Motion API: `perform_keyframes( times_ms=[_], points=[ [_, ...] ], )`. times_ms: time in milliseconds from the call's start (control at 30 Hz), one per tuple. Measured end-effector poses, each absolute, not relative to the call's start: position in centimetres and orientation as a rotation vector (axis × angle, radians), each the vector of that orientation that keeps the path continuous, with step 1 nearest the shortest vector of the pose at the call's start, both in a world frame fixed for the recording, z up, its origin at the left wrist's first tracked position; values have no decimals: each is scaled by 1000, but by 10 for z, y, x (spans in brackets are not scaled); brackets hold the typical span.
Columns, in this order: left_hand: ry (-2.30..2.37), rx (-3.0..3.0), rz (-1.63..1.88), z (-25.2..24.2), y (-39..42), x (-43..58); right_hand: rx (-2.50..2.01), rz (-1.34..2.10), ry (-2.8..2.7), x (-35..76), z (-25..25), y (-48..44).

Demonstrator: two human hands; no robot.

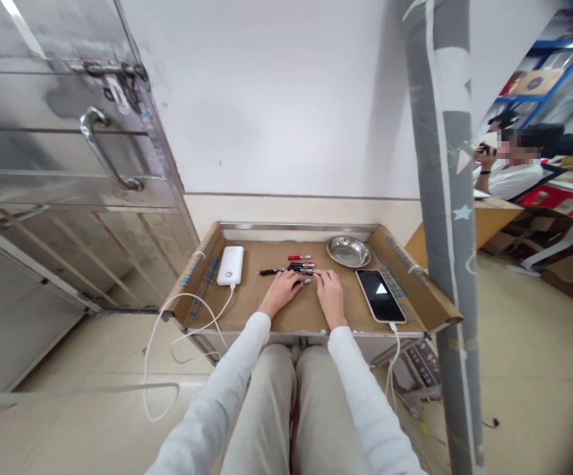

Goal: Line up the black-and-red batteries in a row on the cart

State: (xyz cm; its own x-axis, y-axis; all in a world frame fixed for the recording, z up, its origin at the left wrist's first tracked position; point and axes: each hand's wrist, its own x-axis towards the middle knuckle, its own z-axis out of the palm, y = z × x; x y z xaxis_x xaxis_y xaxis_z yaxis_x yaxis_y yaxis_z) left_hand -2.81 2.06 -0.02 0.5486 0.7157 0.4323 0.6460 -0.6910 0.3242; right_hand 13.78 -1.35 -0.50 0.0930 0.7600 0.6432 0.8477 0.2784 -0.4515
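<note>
My left hand point(281, 290) rests on the cardboard-lined tray table point(247, 310), its fingers curled around a dark pen point(307, 282) whose greyish end sticks out to the right. Just beyond the fingertips lie several black pens point(300, 265) close together, pointing sideways. One black pen point(269, 271) extends to the left of that group. My right hand point(330, 293) lies palm down, fingers stretched forward and slightly apart, fingertips at the right ends of the black pens. Whether they touch the pens is hard to see. A red pen point(299, 257) lies farther back.
A round metal dish point(348, 251) stands at the back right. In front of it lies a phone point(380, 295) with a cable; a white power bank point(230, 265) is at left, its cable point(150, 356) looping off the edge. A wrapped grey pole point(447, 218) rises at right. People sit beyond.
</note>
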Motion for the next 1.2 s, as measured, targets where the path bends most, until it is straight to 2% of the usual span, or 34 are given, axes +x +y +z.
perform_keyframes(
  times_ms=[400,567,800,1200],
  points=[
    [1126,2491,1100,-4,21,-29,-1325,120,-1758,134,-4,-14],
    [1361,2458,1094,-2,21,-30,-1228,290,-1917,128,5,-19],
    [2082,2374,955,-3,10,-36,-1395,139,-1842,131,-6,-7],
    [2096,2375,937,-7,17,-33,-1513,-121,-1879,134,-8,-5]
  ],
)
